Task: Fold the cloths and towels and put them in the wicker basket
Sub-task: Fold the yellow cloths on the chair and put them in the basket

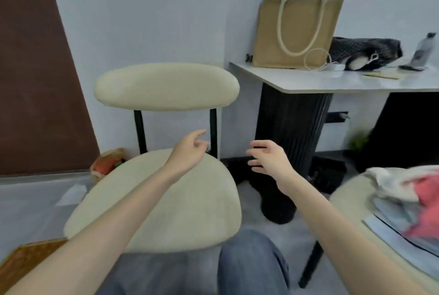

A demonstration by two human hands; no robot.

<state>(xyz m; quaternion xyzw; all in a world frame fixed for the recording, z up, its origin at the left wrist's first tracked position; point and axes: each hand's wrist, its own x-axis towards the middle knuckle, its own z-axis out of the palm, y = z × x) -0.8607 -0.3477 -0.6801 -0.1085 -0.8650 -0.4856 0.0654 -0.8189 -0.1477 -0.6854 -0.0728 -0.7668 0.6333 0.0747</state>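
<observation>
Head cam: both hands are empty, fingers loose, with a gap between them. The left hand [187, 152] hovers over the back edge of the cream chair [166, 204], and the right hand [270, 159] is just off its right side. The cloths [401, 192] are piled well right of the right hand. What looks like the wicker basket [26, 261] pokes in far down-left of the left hand.
</observation>
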